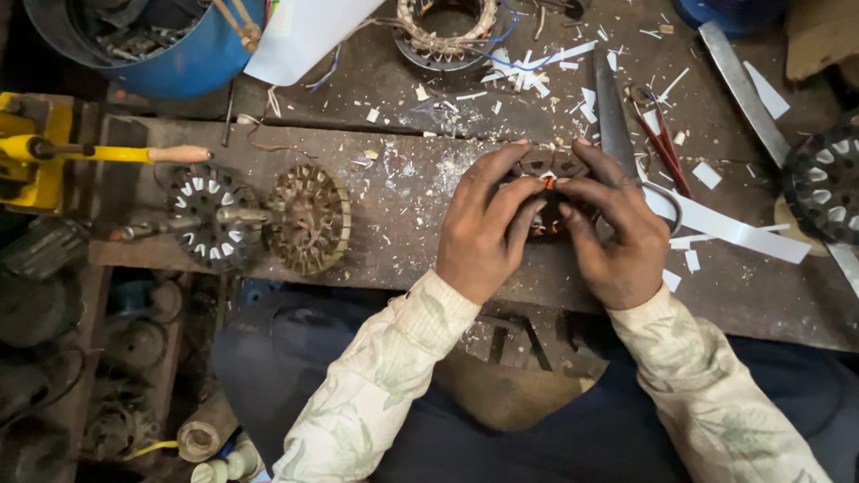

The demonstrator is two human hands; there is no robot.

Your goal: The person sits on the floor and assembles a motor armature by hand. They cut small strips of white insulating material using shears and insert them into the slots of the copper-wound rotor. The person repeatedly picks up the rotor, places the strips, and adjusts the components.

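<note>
We are gripping a round slotted motor core [548,165] with our left hand [483,234] and right hand [616,240], steadying it on the worktop [403,192] so fingertips are reaching its slots; scissors [626,134] are lying beside it.

A motor-repair workshop: scarred workbench [403,224], slotted stator cores [213,217], wound coil [446,31], strewn insulation-paper scraps [537,76].

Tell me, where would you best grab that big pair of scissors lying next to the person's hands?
Probably by the handle loops, coming from above on the right side. The scissors lie flat on the bench, their long blade pointing away, so the loops are the nearest blunt part. The right hand partly covers them, so it would need to move first.
</note>
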